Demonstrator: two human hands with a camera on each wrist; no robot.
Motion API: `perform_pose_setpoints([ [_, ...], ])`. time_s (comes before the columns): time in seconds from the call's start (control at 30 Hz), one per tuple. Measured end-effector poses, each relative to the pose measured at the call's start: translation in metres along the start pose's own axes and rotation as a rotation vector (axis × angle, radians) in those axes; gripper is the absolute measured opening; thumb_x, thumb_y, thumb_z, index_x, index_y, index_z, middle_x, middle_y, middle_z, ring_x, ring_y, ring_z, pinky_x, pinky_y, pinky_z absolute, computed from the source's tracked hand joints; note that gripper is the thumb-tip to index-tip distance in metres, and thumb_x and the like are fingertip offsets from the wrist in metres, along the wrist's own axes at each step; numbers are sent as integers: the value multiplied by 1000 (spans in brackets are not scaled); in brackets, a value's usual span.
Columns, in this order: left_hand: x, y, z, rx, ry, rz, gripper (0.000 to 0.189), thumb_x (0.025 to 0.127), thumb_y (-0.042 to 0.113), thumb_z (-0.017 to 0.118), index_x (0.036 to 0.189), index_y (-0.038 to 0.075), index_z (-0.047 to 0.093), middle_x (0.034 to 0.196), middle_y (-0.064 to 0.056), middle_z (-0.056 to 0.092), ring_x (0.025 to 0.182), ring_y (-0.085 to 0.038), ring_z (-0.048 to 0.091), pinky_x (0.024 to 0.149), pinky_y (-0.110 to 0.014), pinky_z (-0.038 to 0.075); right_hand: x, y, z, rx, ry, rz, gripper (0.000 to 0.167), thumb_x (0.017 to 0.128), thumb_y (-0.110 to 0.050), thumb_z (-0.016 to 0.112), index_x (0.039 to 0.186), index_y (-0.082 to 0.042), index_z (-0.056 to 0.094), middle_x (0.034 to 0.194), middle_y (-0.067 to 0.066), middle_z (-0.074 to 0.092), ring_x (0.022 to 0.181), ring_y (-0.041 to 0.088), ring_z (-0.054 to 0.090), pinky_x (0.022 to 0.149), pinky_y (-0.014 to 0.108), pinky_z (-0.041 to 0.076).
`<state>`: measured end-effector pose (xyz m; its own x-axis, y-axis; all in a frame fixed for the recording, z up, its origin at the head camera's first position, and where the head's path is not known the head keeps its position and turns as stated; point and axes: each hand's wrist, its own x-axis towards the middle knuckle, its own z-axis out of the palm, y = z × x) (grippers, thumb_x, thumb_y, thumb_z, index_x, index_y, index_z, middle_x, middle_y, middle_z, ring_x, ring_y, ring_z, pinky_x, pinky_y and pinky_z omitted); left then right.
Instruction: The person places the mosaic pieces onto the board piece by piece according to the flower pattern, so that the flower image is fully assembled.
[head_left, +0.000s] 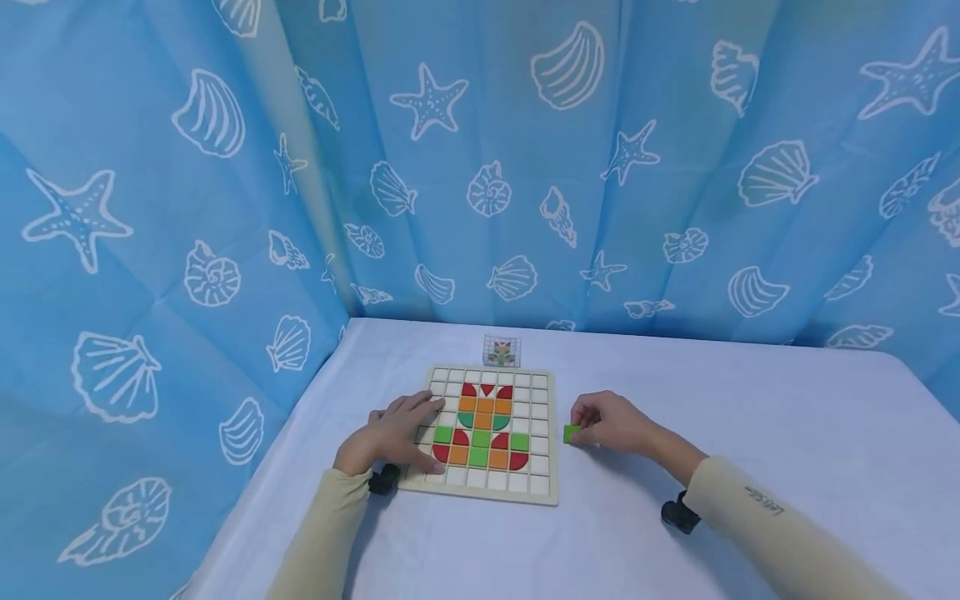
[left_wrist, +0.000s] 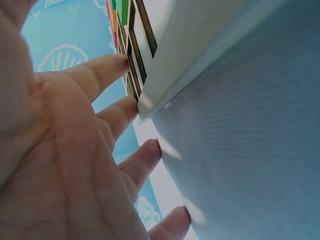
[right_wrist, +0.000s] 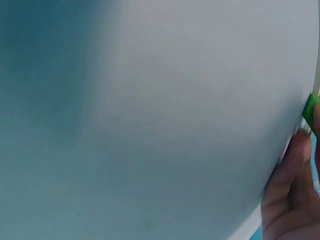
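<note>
A square pale board (head_left: pixel 551 492) with a raised grid lies on the white cloth, and red, orange and green tiles (head_left: pixel 483 421) form a flower-like pattern in its cells. My left hand (head_left: pixel 397 433) spreads its fingers over the board's left edge. In the left wrist view, two fingertips (left_wrist: pixel 120 65) rest at the board's rim while two others come down on the cloth beside it. Just right of the board, my right hand (head_left: pixel 613 423) pinches a light green square tile (head_left: pixel 572 434) close over the cloth. The right wrist view catches this green tile (right_wrist: pixel 311 111) at its edge.
A small pattern card (head_left: pixel 502 351) showing a similar design lies behind the board. White cloth (head_left: pixel 712 392) covers the table, and a blue shell-print curtain (head_left: pixel 465 150) hangs along its back and left side. Dark wrist cameras (head_left: pixel 681 512) sit on both wrists.
</note>
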<state>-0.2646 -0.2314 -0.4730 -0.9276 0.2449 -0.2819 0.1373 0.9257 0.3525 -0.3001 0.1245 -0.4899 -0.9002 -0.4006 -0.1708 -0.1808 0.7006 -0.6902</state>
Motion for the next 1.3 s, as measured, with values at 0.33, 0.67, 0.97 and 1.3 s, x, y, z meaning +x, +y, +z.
perform_pose_setpoints([
  [0.33, 0, 0, -2, -2, -7, 7, 103, 67, 50, 87, 153, 26, 36, 162, -4, 28, 147, -32, 23, 111, -67, 24, -5, -15, 6, 14, 153, 28, 12, 83, -8, 75, 87, -9, 63, 76, 3, 61, 66, 15, 56, 59, 27, 49],
  [0.67, -2, 0, 0, 1, 1, 11, 103, 67, 50, 87, 153, 27, 36, 162, -4, 27, 146, -32, 24, 110, -66, 25, -5, -60, 33, 115, 297, -48, 13, 86, -14, 76, 93, -10, 67, 84, 0, 66, 76, 14, 56, 69, 25, 49],
  [0.97, 1, -3, -3, 14, 10, 12, 104, 68, 51, 86, 155, 28, 33, 163, -3, 26, 148, -32, 22, 111, -66, 24, -6, -92, 61, 140, 137, -194, 7, 87, -10, 75, 92, -9, 70, 81, -3, 65, 74, 12, 57, 67, 21, 49],
  [1.3, 2, -2, 1, 14, 0, 24, 104, 67, 55, 85, 154, 27, 34, 163, -4, 27, 148, -33, 22, 110, -68, 24, -12, -108, 86, 61, 19, -221, 6, 87, -12, 75, 86, -12, 69, 76, -6, 63, 71, 9, 56, 66, 20, 49],
])
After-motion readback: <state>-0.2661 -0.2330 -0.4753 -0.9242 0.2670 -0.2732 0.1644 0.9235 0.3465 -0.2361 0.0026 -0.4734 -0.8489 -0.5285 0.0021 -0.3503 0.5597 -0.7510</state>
